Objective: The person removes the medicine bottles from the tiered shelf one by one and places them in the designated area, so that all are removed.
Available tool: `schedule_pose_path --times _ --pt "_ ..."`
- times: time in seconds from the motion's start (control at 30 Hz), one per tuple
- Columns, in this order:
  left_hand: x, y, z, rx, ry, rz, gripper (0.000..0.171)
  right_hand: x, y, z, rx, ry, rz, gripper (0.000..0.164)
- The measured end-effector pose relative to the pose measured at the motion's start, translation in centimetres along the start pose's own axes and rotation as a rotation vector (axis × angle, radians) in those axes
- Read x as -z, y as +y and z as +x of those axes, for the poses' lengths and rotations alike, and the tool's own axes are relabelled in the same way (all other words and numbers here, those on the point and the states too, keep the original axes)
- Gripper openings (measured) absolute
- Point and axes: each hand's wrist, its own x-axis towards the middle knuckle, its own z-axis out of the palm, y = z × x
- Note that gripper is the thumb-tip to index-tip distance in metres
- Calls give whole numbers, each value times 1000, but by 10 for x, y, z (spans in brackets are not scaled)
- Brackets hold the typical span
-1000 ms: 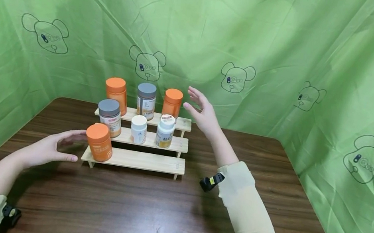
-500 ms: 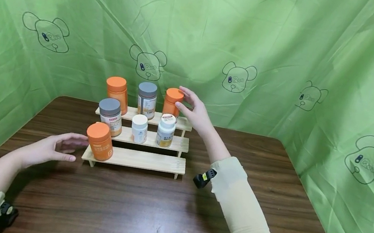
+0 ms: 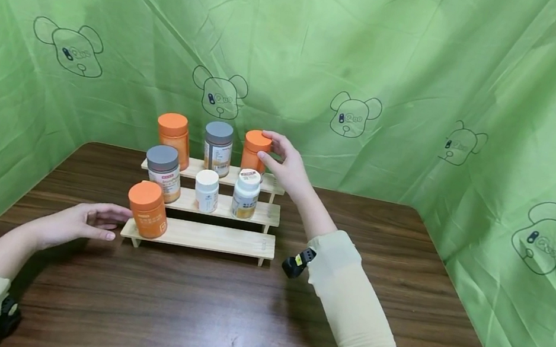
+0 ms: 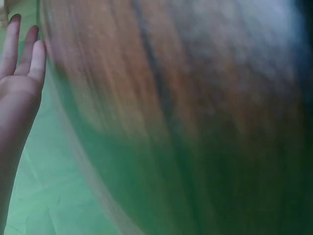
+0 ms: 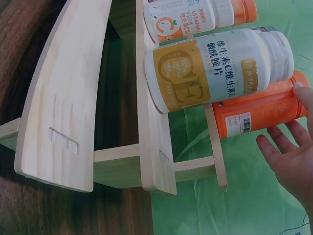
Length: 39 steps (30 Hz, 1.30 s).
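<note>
To my judgement, the main danger lay at the top tier of the rack (image 3: 222,239), where the rear bottle (image 3: 252,159) stood upright near the right end, behind the yellow-labelled bottle (image 3: 245,197). The right hand (image 3: 289,171) was half curved about its lid (image 3: 255,140), thumb in front and fingers on the far side; whether it gripped firmly, I could not tell. So high a hold could tip the rear bottle, or, if drawn forward too low, it could strike its neighbour. The left hand (image 3: 77,223) was relaxed, with nothing held, just beside the front bottle (image 3: 147,217); a careless push could shift this one. Compared with one second earlier, the right hand had moved leftward to the lid; the bottles had stayed in place.
</note>
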Motion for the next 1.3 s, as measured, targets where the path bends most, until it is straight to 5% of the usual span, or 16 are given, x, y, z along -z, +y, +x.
schedule_pose_path --times 0.2,0.67,1.3 --pt "-1 -8 2 -7 45 -12 45 -4 24 11 -17 45 27 49" --pt "-15 -2 6 54 175 -8 44 1 21 3 -10 126 39 44" --pt "-21 -9 -1 47 208 -72 56 49 13 -16 15 190 59 45"
